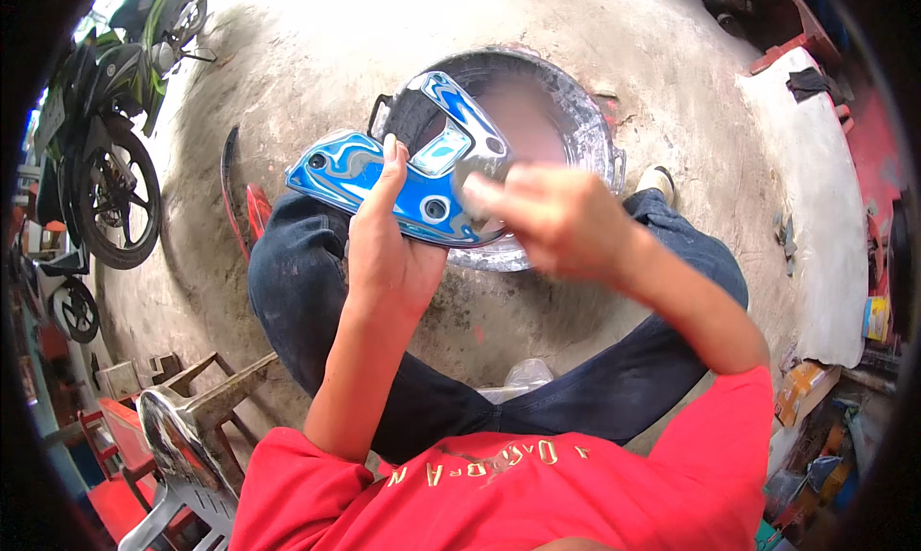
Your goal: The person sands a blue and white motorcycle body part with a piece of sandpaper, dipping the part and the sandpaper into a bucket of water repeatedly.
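Observation:
A glossy blue, white and grey swirl-patterned part [360, 184], apparently a motorcycle body panel, has an angular cutout and several round holes. My left hand [392, 227] holds it from below, with the thumb over its front face. At the panel's right end, my right hand [561, 213] is blurred; its fingers pinch a small greyish piece [478, 184], perhaps sandpaper or cloth, against the surface. Beneath the panel, a round dark basin [586, 112] with side handles sits on the floor between my legs, holding cloudy pinkish-brown liquid.
Motorcycles [115, 170] stand at the left. A red curved part [257, 209] lies beside my left knee. A worn metal frame [209, 393] and a grey plastic chair [169, 508] are at lower left. A pale ledge [813, 213] with a black cloth [807, 83] runs along the right.

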Available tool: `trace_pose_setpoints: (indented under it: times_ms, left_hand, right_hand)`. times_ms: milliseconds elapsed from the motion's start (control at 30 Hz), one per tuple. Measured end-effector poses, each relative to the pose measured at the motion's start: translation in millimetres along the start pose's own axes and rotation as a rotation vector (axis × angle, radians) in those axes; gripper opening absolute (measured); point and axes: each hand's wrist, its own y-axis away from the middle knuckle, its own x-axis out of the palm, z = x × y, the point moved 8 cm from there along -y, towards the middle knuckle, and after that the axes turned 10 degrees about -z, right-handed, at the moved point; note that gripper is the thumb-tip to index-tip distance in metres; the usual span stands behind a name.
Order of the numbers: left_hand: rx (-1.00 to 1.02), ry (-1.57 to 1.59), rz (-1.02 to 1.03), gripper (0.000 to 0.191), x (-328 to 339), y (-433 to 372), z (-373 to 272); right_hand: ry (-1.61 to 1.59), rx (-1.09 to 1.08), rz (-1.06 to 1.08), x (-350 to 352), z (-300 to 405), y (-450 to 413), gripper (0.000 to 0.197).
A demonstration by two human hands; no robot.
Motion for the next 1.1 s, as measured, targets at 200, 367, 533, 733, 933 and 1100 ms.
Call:
trace_pose_setpoints:
  times_ms: [200,367,533,733,933,1100]
  left_hand:
    - [0.026,-0.037,-0.020,0.030,-2,-1,-3]
    - [0.002,-0.030,0.003,0.027,1,1,0]
    - [-0.017,0.016,0.000,0.024,-6,-4,1]
    - [-0.055,-0.004,-0.035,0.016,-13,-7,1]
    - [-0.091,-0.014,-0.024,0.014,-9,-4,6]
    - [-0.133,-0.022,0.023,0.012,-16,-12,9]
  right_hand:
    - [0.128,0.050,0.022,-9,-28,-11,0.034]
    - [0.086,0.017,0.000,-10,-17,-4,0.028]
    - [0.039,-0.053,0.004,-11,19,-4,0.030]
    - [0.112,-0.010,0.000,-14,-11,-11,0.030]
    - [0.114,0.122,0.027,-15,-50,-6,0.023]
    - [-0.013,0.086,0.065,-16,1,1,0.029]
